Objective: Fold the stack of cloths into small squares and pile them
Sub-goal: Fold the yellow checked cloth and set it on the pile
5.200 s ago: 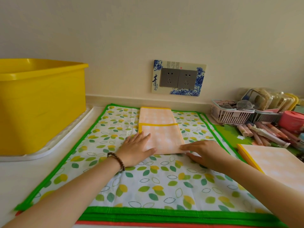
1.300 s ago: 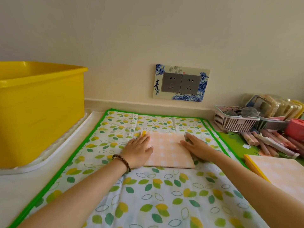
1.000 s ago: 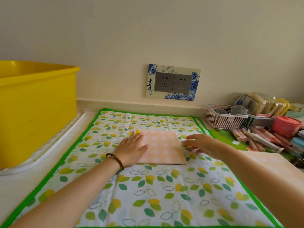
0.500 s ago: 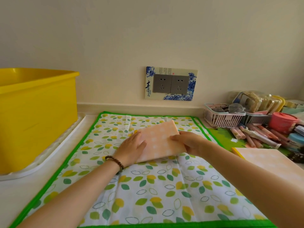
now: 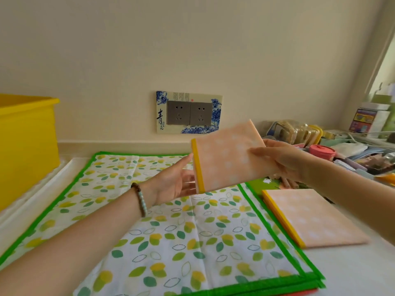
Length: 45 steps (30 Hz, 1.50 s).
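Observation:
A folded peach cloth with a yellow edge is held in the air above the leaf-print cloth that lies spread on the counter. My right hand grips its right side. My left hand is open, palm up, at the cloth's lower left edge, fingers partly hidden behind it. A pile of folded peach cloths rests on the counter to the right of the spread cloth, below the raised one.
A yellow tub stands on a white tray at the left. A wall socket is behind. Containers, a pink jar and small clutter fill the back right corner.
The cloth was folded down into a small square on the spread cloth, then lifted off it and carried up and to the right. My left hand came off it and turned palm up.

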{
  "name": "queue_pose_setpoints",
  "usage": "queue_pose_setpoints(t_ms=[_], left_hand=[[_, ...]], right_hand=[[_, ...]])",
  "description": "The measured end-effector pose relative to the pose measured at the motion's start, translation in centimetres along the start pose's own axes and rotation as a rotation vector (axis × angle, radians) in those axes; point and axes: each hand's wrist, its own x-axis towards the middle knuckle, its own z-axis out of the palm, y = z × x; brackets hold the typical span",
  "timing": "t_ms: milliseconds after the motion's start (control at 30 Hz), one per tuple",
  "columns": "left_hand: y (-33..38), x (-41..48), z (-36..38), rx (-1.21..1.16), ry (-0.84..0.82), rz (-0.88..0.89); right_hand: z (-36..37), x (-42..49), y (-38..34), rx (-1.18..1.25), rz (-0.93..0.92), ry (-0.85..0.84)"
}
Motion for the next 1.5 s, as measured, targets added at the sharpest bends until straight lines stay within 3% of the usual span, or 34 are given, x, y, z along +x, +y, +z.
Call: queue_pose_setpoints(t_ms=[167,400,533,733,1300,1500], left_hand=[[0.1,2.2,7.0,0.023,0.042,0.120],[-2.1,4.7,13.6,0.036,-0.022,0.058],[-4.4,5.7,16.1,0.191,-0.061,-0.011],[-6.5,6.7,16.9,0.474,-0.048,-0.034],[-7.1,8.0,16.5,0.779,-0.032,0.011],[-6.8,7.3,16.4,0.802,-0.030,0.034]], right_hand=[[-6.5,-2.9,0.0,-0.086,0.090,0.099],[-13.0,-4.6,2.7,-0.197,0.282,0.193],[-15.7,-4.9,4.8,-0.267,0.441,0.195],[-17.3,-4.2,7.7,-0.356,0.521,0.188],[-18.1,-3.6,9.8,-0.559,0.540,0.111],[-17.5,-4.1,9.0,-0.702,0.461,0.086]])
